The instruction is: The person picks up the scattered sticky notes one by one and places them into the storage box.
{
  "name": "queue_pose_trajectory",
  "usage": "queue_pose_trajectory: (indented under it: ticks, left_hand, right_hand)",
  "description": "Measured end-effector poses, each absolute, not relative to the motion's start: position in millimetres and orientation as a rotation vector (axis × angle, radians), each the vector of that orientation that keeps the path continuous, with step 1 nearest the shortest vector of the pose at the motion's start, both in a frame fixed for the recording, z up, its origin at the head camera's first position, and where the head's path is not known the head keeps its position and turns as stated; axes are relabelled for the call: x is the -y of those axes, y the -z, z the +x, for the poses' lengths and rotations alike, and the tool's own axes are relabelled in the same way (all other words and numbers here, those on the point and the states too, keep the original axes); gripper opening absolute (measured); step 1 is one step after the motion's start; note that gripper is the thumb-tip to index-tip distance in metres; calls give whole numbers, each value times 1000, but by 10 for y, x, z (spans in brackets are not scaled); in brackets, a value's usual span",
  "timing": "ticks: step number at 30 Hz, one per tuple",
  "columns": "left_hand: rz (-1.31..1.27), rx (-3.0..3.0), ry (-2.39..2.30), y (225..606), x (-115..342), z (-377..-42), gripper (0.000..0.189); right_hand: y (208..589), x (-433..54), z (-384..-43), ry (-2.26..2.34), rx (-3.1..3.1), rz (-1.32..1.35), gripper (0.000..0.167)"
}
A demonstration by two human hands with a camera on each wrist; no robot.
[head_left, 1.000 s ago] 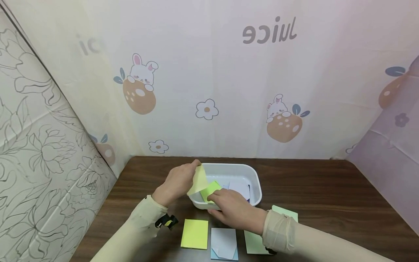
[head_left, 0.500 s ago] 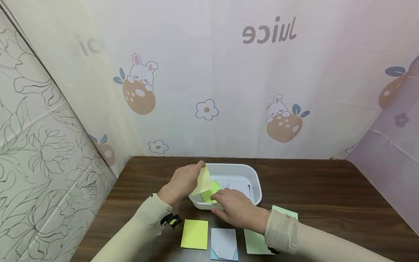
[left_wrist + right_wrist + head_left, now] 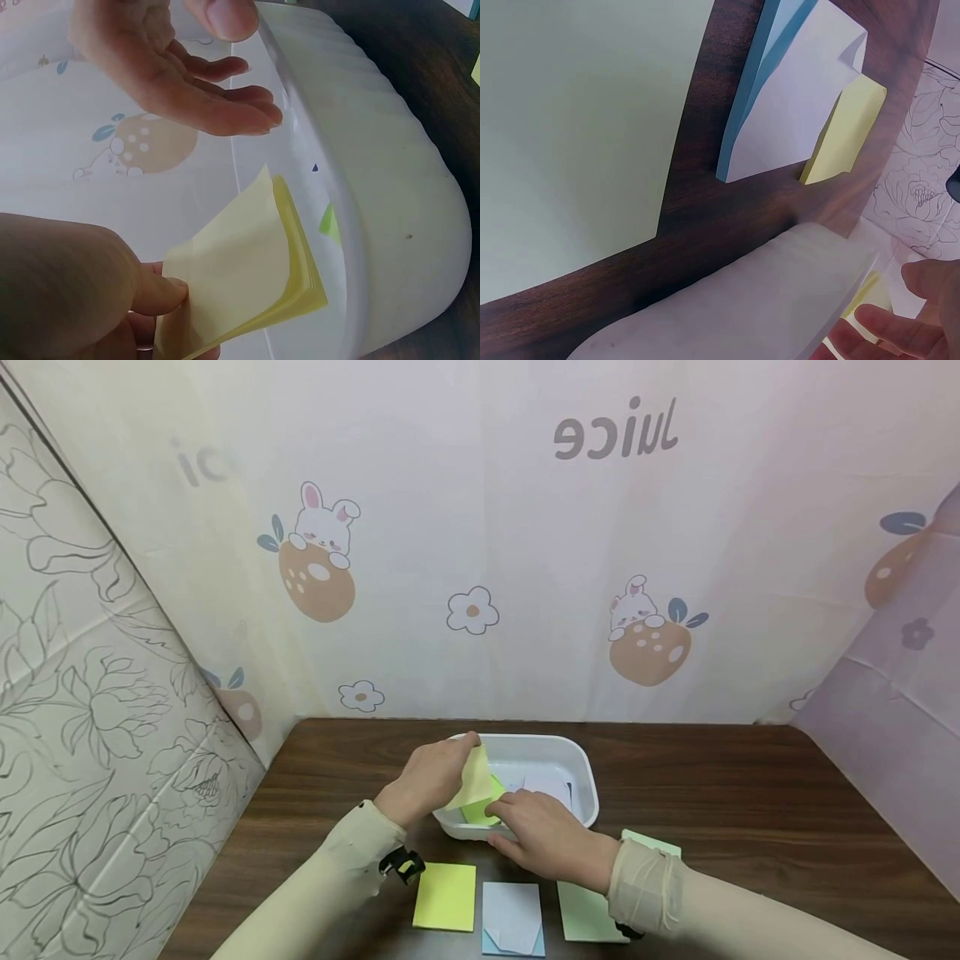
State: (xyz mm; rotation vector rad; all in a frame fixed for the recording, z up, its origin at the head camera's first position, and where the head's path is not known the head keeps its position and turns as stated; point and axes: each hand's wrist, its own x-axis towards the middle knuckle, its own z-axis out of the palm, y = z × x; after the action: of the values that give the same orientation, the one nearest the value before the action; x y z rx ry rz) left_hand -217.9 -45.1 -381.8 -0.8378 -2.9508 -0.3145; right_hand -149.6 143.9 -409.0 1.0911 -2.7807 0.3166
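Observation:
My left hand [image 3: 427, 777] pinches a small bunch of pale yellow sticky notes [image 3: 232, 262] by one edge, thumb on top. It holds them over the left part of a white plastic basin [image 3: 588, 777]. My right hand [image 3: 547, 837] hovers at the basin's front rim. Its fingers are loosely bent and nothing shows between them in the left wrist view. A bright yellow-green slip [image 3: 480, 812] lies in the basin beneath the sticky notes, partly hidden by them. White paper [image 3: 551, 787] also lies inside, partly behind my right hand.
In front of the basin on the dark wooden table [image 3: 712, 785] lie a yellow sticky-note pad [image 3: 444, 897], a blue pad with a curled pale top sheet [image 3: 513, 914], and a pale green pad [image 3: 585, 917] partly under my right wrist. A patterned curtain [image 3: 480, 527] hangs behind.
My left hand has moved to the right with the pale yellow notes, nearer my right hand. My right hand has shifted slightly to the right.

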Motion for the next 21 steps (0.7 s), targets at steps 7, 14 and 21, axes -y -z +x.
queue_pose_trajectory:
  ticks: [7, 14, 21]
  left_hand:
    - [-857, 2947, 290, 3846, 425, -2192, 37]
    - [-868, 2949, 273, 3871, 404, -2203, 37]
    - [-884, 2950, 304, 3892, 376, -2208, 37]
  right_hand:
    - [4097, -1450, -1502, -325, 2775, 1096, 25]
    - [4110, -1459, -1519, -328, 2796, 1087, 26]
    - [4113, -1466, -1531, -332, 2786, 1091, 24]
